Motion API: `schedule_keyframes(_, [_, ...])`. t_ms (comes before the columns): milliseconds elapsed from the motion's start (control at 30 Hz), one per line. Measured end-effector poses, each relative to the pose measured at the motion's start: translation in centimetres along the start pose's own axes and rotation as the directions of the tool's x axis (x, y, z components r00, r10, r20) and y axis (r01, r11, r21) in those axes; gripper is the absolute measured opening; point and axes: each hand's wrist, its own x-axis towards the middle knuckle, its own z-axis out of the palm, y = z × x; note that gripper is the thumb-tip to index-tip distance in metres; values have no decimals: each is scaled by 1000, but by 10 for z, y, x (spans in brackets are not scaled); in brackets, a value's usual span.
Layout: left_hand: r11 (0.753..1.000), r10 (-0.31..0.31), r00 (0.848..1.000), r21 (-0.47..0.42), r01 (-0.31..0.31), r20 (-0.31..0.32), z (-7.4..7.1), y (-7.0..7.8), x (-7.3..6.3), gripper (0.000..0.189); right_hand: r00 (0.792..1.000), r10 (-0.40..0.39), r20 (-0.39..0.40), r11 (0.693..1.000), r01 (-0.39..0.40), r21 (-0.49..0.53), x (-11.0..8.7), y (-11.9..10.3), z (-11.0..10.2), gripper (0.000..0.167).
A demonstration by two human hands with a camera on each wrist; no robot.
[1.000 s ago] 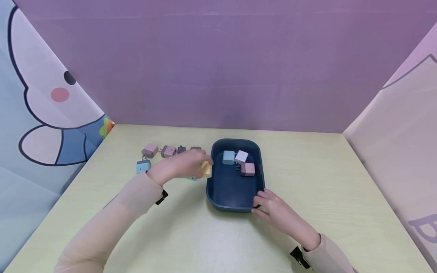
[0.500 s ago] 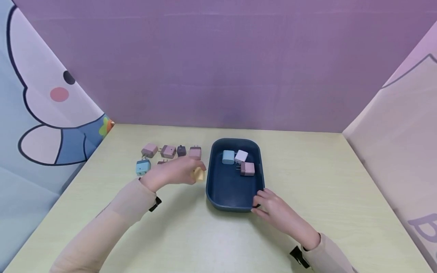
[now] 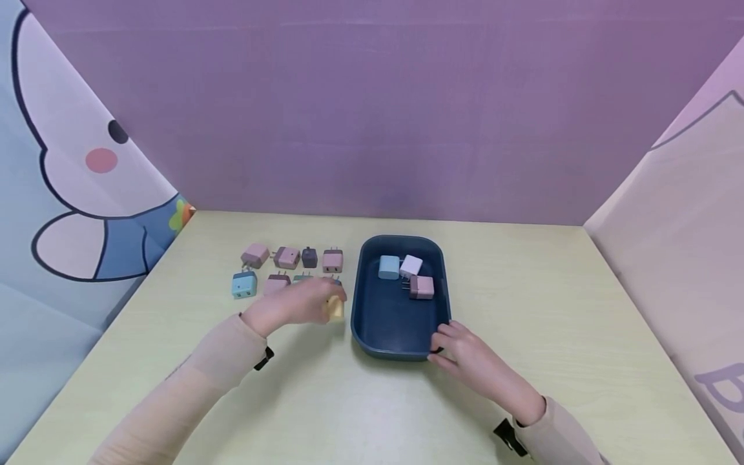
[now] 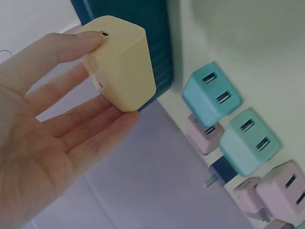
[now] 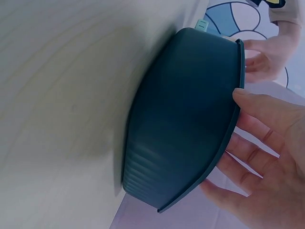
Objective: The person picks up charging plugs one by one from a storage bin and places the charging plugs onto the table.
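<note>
My left hand (image 3: 296,303) pinches a pale yellow USB wall charger (image 4: 121,64) between thumb and fingers, just left of the dark blue plastic bin (image 3: 389,329). In the left wrist view the charger hangs above the table, one small port showing on its top. At the bin's near right corner, my right hand (image 3: 473,361) grips the rim, thumb on one side of it and fingers on the other. Inside the bin lie a light blue charger (image 3: 389,267), a white charger (image 3: 411,266) and a pink charger (image 3: 423,288).
Several more chargers stand in two rows left of the bin, among them a blue charger (image 3: 244,284), a pink charger (image 3: 255,254) and a dark charger (image 3: 309,258). My left hand partly covers the nearer row. A purple backdrop (image 3: 383,129) rises behind the table.
My left hand has drawn left and toward me with the yellow charger, away from the bin's left rim, uncovering more of the chargers. The right hand and the bin have stayed put.
</note>
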Motion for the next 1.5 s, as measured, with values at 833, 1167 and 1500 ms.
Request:
schedule_keyframes(833, [999,-11,999,31,9,50,35,-14,3,40,1000,3,3,1000,-3,4,0,0,0,9])
schedule_keyframes(1167, [998,-20,998,68,17,55,45,-19,5,35,1000,-4,-6,1000,4,0,0,0,0,10])
schedule_keyframes(1500, [996,-23,997,84,17,67,46,-20,8,35,1000,-11,-15,1000,11,-3,0,0,0,10])
